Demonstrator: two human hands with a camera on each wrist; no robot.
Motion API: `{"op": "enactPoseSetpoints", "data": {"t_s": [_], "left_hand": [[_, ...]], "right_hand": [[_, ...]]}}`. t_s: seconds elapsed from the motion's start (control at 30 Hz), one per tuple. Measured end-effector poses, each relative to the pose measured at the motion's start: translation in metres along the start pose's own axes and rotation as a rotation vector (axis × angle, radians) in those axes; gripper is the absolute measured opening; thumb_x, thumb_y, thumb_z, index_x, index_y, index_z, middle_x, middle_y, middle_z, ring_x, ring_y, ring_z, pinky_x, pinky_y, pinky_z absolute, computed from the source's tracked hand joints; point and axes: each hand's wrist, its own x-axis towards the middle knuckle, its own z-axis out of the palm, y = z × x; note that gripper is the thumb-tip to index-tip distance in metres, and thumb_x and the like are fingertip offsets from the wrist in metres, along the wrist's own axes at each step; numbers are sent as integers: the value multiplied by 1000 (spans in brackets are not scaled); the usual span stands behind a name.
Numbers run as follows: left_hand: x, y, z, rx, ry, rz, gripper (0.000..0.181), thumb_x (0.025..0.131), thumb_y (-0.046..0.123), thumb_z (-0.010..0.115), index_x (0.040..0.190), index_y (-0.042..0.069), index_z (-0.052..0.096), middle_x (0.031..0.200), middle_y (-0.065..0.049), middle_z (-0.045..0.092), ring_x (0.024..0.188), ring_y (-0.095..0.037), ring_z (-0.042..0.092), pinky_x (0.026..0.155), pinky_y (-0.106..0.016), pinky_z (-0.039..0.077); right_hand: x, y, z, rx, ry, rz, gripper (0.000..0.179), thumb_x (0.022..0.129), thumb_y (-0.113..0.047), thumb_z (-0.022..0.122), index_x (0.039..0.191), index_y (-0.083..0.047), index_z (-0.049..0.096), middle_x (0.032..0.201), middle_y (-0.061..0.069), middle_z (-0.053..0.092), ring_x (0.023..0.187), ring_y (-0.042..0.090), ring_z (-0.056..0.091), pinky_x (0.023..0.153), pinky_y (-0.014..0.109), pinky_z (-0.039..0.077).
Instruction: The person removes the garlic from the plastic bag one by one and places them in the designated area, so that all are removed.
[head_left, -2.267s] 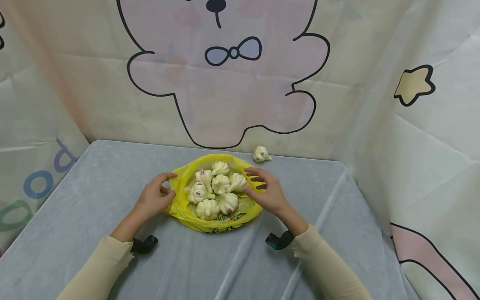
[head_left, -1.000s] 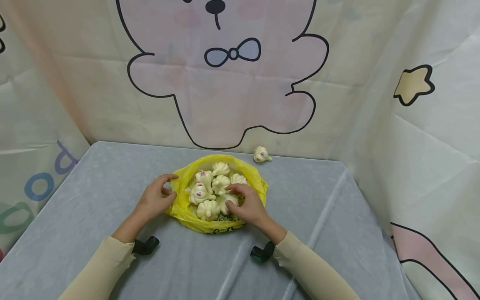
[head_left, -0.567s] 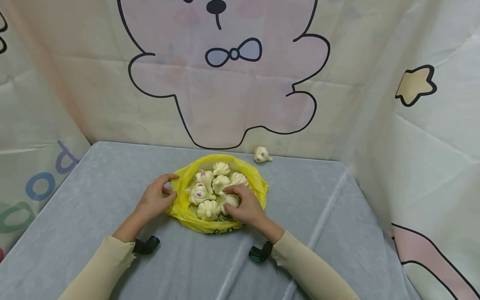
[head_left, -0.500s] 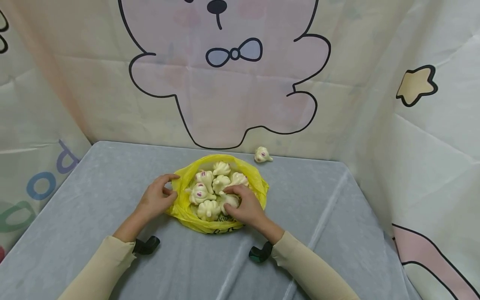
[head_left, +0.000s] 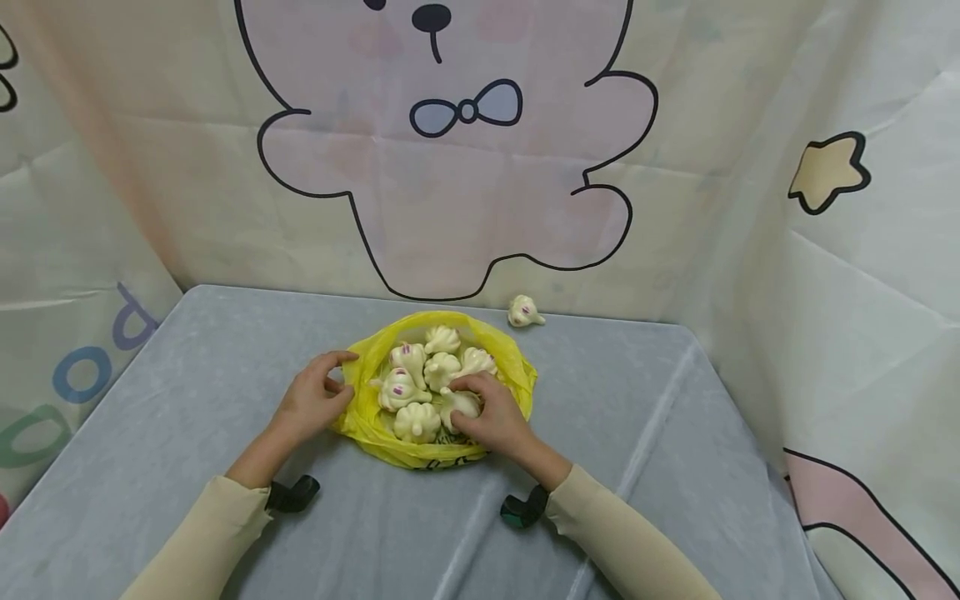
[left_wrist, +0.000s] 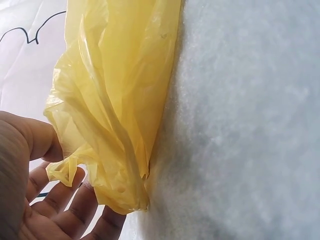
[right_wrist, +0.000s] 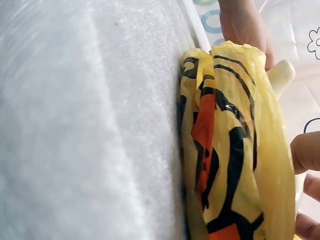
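I have my left hand (head_left: 311, 402) at the left rim of the yellow plastic bag (head_left: 375, 429), thumb and fingers pinching a fold of the plastic; the left wrist view shows that crumpled edge between my thumb and fingers. The bag lies opened flat near the middle of the table (head_left: 187, 392), with a heap of garlic bulbs (head_left: 431, 375) sitting in it. My right hand (head_left: 491, 417) reaches into the bag from the near right side, its fingers curled round one garlic bulb (head_left: 461, 403) at the front of the heap. One stray garlic bulb (head_left: 524, 311) lies by the table's far edge, well apart from the bag, just in front of the cartoon bear backdrop (head_left: 450, 167).
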Motion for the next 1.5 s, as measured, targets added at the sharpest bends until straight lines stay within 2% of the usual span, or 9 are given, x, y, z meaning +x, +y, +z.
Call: {"op": "enactPoseSetpoints", "data": {"t_s": [0.13,0.37,0.57,0.93,1.27,1.5], "left_hand": [[0,-1,0,0,3,2,47,89,12,57,135,8,50,138,-19,47,87,-26,63,65,-31,53],[0,-2,-1,-3,0,3,47,89,12,57,135,8,49,138,-20,47,87,-26,63,65,-32,54],[1,-3,-2,-2,-8,-9,47,90,12,57,136,9,49,139,-20,46,88,-26,63,66,-33,54],[-1,-1,-6,1,-17,-15,47,90,13,56,137,10,48,139,-20,45,89,-26,63,64,-31,53],[1,0,-7,12,-21,-25,47,91,13,57,136,11,48,140,-18,45,90,-26,63,65,-31,53],[2,-2,-8,4,-22,-10,47,91,14,57,136,10,48,140,-18,45,90,-27,63,65,-32,54]], "right_hand": [[0,-3,-4,16,6,-3,32,78,-14,70,110,-16,69,109,1,65,98,13,60,76,28,50],[2,-10,-13,73,28,-15,31,77,-14,69,108,-14,69,105,3,65,89,15,57,63,26,50],[5,-11,-22,78,52,2,32,78,-15,70,110,-15,68,107,3,65,90,15,59,61,23,52],[15,-11,-52,100,130,13,33,78,-16,70,111,-14,68,107,7,66,91,25,64,64,37,56],[15,4,-81,101,226,23,36,77,-11,72,112,-9,68,107,11,67,89,26,63,62,28,55],[12,20,-93,62,267,54,34,77,-10,73,111,-8,69,111,12,66,91,28,63,63,30,55]]}}
